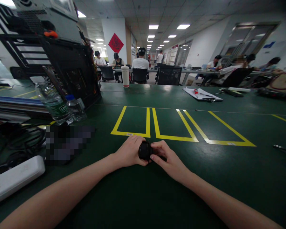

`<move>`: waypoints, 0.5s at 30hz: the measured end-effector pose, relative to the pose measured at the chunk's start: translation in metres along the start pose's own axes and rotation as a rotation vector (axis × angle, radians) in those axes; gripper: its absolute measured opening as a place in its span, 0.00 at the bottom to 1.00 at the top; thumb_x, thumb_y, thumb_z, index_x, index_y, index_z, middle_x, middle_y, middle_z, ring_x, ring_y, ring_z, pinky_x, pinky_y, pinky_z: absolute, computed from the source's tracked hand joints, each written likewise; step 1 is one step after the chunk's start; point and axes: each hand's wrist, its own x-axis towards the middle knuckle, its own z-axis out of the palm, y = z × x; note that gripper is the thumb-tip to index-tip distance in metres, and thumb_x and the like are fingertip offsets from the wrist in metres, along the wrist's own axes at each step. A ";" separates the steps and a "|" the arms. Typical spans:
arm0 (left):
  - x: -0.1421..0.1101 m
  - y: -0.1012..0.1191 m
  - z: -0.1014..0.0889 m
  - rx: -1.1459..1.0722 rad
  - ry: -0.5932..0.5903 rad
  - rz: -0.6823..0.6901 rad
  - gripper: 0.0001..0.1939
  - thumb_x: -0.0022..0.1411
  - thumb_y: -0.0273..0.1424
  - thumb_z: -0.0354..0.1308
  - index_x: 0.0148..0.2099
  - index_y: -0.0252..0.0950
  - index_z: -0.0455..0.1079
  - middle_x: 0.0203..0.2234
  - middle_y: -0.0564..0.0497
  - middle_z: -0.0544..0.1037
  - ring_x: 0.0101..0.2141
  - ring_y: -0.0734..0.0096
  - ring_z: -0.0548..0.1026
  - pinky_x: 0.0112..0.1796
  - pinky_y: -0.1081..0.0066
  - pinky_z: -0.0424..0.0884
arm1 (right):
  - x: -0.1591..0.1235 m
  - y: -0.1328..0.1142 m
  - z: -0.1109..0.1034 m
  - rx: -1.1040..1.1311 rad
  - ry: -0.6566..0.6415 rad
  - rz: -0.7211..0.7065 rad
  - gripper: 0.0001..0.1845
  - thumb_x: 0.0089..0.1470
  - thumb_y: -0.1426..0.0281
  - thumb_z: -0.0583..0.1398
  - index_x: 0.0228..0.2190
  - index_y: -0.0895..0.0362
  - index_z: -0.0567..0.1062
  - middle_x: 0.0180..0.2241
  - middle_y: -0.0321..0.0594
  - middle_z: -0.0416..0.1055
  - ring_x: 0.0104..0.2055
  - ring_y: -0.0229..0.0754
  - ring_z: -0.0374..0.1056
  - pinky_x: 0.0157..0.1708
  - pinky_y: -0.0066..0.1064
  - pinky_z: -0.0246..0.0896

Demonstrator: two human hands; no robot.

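Head view is showing a small round black object sitting low in the centre of the frame, just below the yellow tape boxes. Both hands are closing around it: the left hand is cupping its left side, the right hand is pinching its right. Everything is resting on the green counter. Two water bottles are standing at middle left, a white power strip is lying at lower left.
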 end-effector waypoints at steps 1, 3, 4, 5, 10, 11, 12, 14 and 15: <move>0.000 0.000 0.000 -0.008 -0.002 -0.003 0.27 0.41 0.41 0.62 0.42 0.33 0.59 0.35 0.47 0.67 0.35 0.62 0.66 0.37 0.64 0.63 | 0.000 0.000 0.000 -0.002 -0.002 0.017 0.14 0.52 0.74 0.54 0.41 0.52 0.60 0.39 0.38 0.64 0.41 0.39 0.65 0.41 0.36 0.64; 0.000 -0.001 0.000 -0.021 -0.005 -0.008 0.27 0.41 0.40 0.62 0.42 0.33 0.59 0.35 0.48 0.67 0.35 0.62 0.66 0.37 0.64 0.63 | 0.000 -0.002 -0.001 -0.021 -0.003 0.050 0.16 0.52 0.73 0.55 0.43 0.52 0.59 0.42 0.39 0.63 0.43 0.40 0.64 0.42 0.38 0.64; 0.000 -0.001 0.000 -0.023 -0.007 -0.009 0.28 0.41 0.40 0.62 0.42 0.33 0.59 0.35 0.48 0.67 0.36 0.63 0.66 0.37 0.65 0.63 | 0.000 -0.003 -0.001 -0.032 -0.006 0.059 0.17 0.52 0.73 0.55 0.44 0.52 0.58 0.43 0.40 0.63 0.43 0.41 0.64 0.43 0.38 0.63; -0.001 -0.001 0.000 -0.025 -0.006 -0.010 0.28 0.41 0.40 0.62 0.42 0.33 0.59 0.35 0.48 0.67 0.36 0.63 0.66 0.37 0.65 0.63 | -0.001 -0.004 -0.002 -0.041 -0.011 0.061 0.18 0.52 0.73 0.55 0.45 0.52 0.58 0.43 0.40 0.63 0.44 0.41 0.63 0.44 0.39 0.63; -0.001 -0.001 0.000 -0.023 -0.009 -0.014 0.28 0.40 0.38 0.63 0.42 0.33 0.59 0.35 0.47 0.67 0.36 0.62 0.66 0.37 0.64 0.62 | -0.002 -0.005 -0.002 -0.060 -0.026 -0.030 0.19 0.49 0.76 0.56 0.43 0.52 0.60 0.43 0.38 0.62 0.45 0.40 0.62 0.46 0.39 0.61; -0.001 0.000 -0.001 -0.024 -0.011 -0.015 0.28 0.40 0.38 0.63 0.42 0.33 0.59 0.35 0.47 0.67 0.36 0.62 0.66 0.37 0.64 0.62 | -0.003 -0.005 -0.002 -0.061 -0.023 -0.048 0.19 0.49 0.76 0.57 0.43 0.51 0.60 0.43 0.37 0.61 0.45 0.40 0.62 0.47 0.39 0.61; -0.001 0.000 -0.001 -0.025 -0.015 -0.016 0.27 0.40 0.38 0.63 0.42 0.34 0.59 0.35 0.47 0.67 0.36 0.62 0.66 0.37 0.64 0.62 | -0.003 -0.005 -0.002 -0.059 -0.017 -0.057 0.18 0.49 0.76 0.56 0.42 0.51 0.60 0.43 0.37 0.60 0.46 0.40 0.62 0.47 0.38 0.61; -0.001 0.000 -0.001 -0.028 -0.017 -0.019 0.27 0.40 0.39 0.63 0.42 0.34 0.59 0.35 0.48 0.68 0.36 0.62 0.66 0.37 0.64 0.63 | -0.003 -0.005 -0.001 -0.052 -0.006 -0.052 0.16 0.50 0.76 0.55 0.41 0.51 0.61 0.44 0.37 0.59 0.45 0.39 0.62 0.46 0.37 0.62; -0.001 0.000 -0.001 -0.030 -0.015 -0.020 0.27 0.40 0.39 0.63 0.42 0.34 0.59 0.35 0.48 0.68 0.36 0.62 0.66 0.37 0.64 0.63 | -0.002 -0.005 -0.001 -0.050 -0.001 -0.043 0.15 0.51 0.75 0.55 0.41 0.51 0.62 0.44 0.37 0.59 0.45 0.39 0.62 0.45 0.37 0.63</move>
